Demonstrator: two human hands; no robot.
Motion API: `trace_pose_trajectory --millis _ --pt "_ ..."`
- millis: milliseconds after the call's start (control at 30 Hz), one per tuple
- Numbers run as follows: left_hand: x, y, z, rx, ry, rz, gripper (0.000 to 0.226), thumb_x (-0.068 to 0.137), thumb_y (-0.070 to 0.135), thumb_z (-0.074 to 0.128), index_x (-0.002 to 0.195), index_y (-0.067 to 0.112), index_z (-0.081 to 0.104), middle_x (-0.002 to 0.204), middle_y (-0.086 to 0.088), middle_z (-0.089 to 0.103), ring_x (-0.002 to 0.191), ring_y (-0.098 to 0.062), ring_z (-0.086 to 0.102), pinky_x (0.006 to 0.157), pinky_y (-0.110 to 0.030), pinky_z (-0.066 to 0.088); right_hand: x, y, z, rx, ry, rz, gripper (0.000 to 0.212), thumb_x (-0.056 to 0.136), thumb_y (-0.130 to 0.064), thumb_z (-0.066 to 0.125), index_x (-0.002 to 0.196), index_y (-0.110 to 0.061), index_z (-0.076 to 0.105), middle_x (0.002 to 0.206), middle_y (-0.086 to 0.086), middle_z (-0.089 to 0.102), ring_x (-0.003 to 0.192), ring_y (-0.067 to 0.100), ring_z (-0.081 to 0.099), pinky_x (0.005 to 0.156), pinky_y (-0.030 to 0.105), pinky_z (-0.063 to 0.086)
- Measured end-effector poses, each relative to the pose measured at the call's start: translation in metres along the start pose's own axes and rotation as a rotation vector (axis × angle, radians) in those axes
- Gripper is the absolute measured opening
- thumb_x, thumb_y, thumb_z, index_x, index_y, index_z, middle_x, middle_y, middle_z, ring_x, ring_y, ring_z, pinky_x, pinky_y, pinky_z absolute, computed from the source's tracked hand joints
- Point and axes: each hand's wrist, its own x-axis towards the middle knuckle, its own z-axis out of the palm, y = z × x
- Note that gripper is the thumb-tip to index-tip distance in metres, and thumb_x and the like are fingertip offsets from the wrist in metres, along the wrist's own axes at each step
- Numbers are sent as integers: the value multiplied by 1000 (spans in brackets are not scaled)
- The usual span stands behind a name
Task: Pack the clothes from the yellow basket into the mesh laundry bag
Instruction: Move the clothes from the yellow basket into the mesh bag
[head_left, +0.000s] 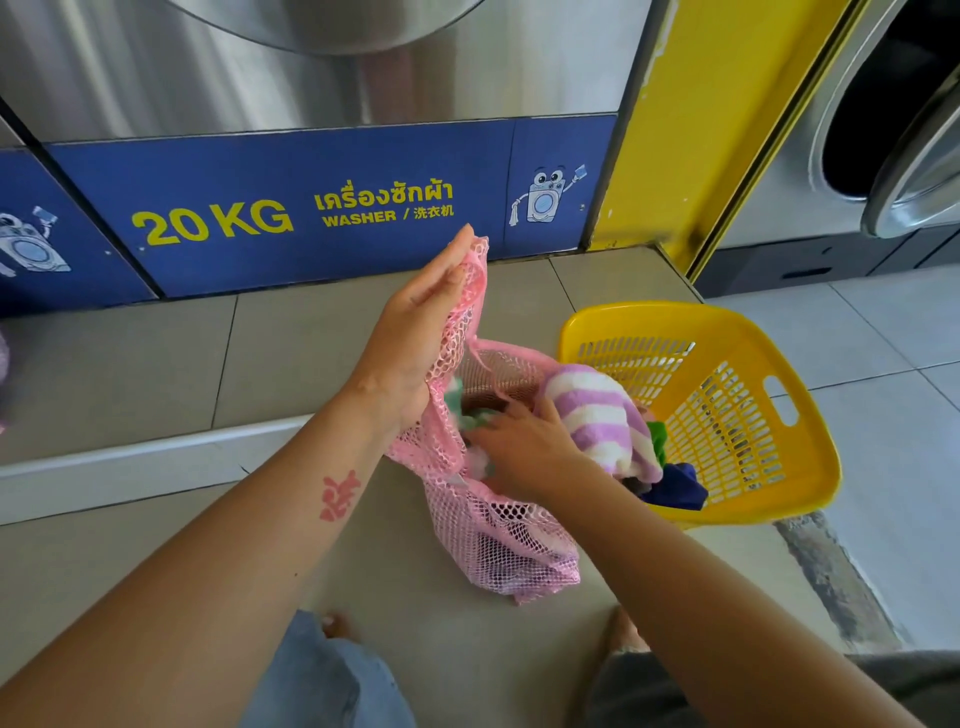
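Your tiled floor (322, 348) at the laundromat carries the load; a pink mesh laundry bag (498, 540) slumps on the beige tiles before the washer; just beside it, to your right, a yellow basket (810, 467) sits tilted where beige meets pale grey tile.

the scene is bright and evenly lit, with soft daylight that looks strongest on the pale floor tiles (883, 364) at the right. shadows are faint and diffuse; a soft one lies under the yellow basket (810, 415) at its near edge. the steel washer front (311, 78) shows broad, streaky reflections but no harsh glare. the wide-angle lens bends straight lines, so the blue panel (291, 208) bows and the yellow pillar (670, 130) leans near the edges. focus is fairly sharp at centre, softer toward the corners, with slight compression smear.
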Motion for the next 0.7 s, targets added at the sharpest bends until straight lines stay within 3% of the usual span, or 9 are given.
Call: trace_pose_trajectory --millis 67,167,267,367,467,600,700 --pt "-1 1 1 15 -5 7 35 100 29 49 135 36 54 113 36 59 115 13 52 111 -26 35 -2 9 -2 59 -51 32 41 88 -50 53 126 -34 56 128 -3 58 125 24 46 110 46 27" --pt "1 0 -1 21 5 9 33 100 31 50 131 40 55 125 32 55 125 8 48 115 -30 31 -6 24 -14 198 224 29 43 88 -37 58 129 -25 55 125 1 61 121 23 50 102 39 40" --pt "2 -1 2 13 8 6 33 100 29 50 131 39 56 125 33 56 129 8 45 117 -31 30 -15 49 -27 208 372 115 51 91 -37 56 139 -25 45 137 0 55 131 22 42 107 38 33" --pt "3 -3 9 7 2 17 36 101 24 48 136 33 54 117 36 57 119 16 48 110 -19 33 -23 84 -27 205 395 254 52 93 -36 55 142 -23 43 145 1 48 137 23 36 109 40 30" --pt "5 -6 20 22 -28 17 38 102 23 47 138 31 51 107 40 59 108 23 50 97 -7 38 -30 118 -13 239 365 409 51 94 -36 53 142 -21 43 146 3 46 136 26 38 109 42 32" --pt "11 -14 34 14 -41 -1 37 101 23 49 137 31 53 111 36 59 115 17 50 105 -16 37 -36 161 11 335 201 620 52 94 -33 51 143 -20 41 147 10 43 133 33 41 108 46 36" --pt "13 -19 45 -4 -64 -19 38 101 21 48 139 28 51 113 34 58 111 18 52 102 -12 39 -39 186 34 377 70 717 52 94 -31 51 144 -18 40 145 15 45 130 37 45 105 45 40"
